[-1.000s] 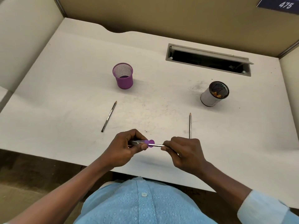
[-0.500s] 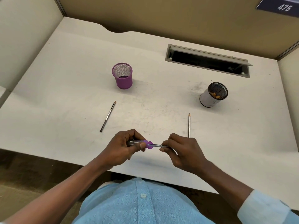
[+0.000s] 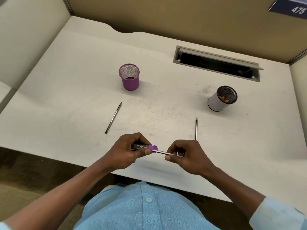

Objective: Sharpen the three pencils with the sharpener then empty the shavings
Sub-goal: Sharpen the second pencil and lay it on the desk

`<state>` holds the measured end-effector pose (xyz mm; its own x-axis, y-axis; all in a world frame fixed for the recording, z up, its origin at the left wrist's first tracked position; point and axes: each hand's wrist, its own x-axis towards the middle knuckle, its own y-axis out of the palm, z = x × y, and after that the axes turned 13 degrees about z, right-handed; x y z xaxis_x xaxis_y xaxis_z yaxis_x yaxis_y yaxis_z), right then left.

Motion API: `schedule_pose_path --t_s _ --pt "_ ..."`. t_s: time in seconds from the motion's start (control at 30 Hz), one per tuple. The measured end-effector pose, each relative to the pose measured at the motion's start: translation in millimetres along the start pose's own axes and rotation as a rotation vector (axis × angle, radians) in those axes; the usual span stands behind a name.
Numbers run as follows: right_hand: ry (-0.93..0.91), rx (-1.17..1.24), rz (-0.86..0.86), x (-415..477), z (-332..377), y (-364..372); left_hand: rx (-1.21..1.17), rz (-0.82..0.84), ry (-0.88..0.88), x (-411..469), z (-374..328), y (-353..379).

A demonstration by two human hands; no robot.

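1. Head view, looking down on a white desk (image 3: pixel 69 100) walled by beige partitions.
2. Left hand (image 3: pixel 126 152): fingers curled round the clear barrel of the sharpener (image 3: pixel 141 146), thumb tip against its purple end. It is held just above the near edge of the desk.
3. Right hand (image 3: pixel 188 157): thumb and fingers pinch the held pencil (image 3: pixel 163 152). The pencil lies roughly level between the two hands, one end in the sharpener's purple end. Its tip is hidden, so its condition cannot be told.
4. Second pencil (image 3: pixel 113 118): flat on the desk, left of centre, slanted, point toward the far side and well apart from both hands.
5. Third pencil (image 3: pixel 196 128): flat on the desk, point toward the far side. Its near end is hidden behind the right hand.
6. Purple mesh cup (image 3: pixel 130 80): upright, far side of the second pencil.
7. White cup (image 3: pixel 217 102): on the right, with a dark mesh inside and brownish shavings at the bottom.
8. Cable slot (image 3: pixel 216 54) with raised flap: set into the desk behind the white cup.
9. Dark placard (image 3: pixel 291 6) reading 475: top right on the partition.
10. Light blue buttoned shirt (image 3: pixel 146 211): at the bottom edge of the view.
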<state>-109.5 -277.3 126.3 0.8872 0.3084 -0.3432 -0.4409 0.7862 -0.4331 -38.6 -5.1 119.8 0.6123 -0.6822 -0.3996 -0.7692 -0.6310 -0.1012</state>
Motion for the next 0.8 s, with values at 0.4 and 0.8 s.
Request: schedule_pose_path --t_s 0.4,0.8 --pt "0.301 0.417 0.201 1.9 9.3 -2.7 0.109 0.002 0.128 -5.1 -1.8 5.4" --pt "-0.4 -0.687 -0.307 -13.2 -6.6 8.2 0.005 -0.004 0.05 -0.8 -1.5 11.2"
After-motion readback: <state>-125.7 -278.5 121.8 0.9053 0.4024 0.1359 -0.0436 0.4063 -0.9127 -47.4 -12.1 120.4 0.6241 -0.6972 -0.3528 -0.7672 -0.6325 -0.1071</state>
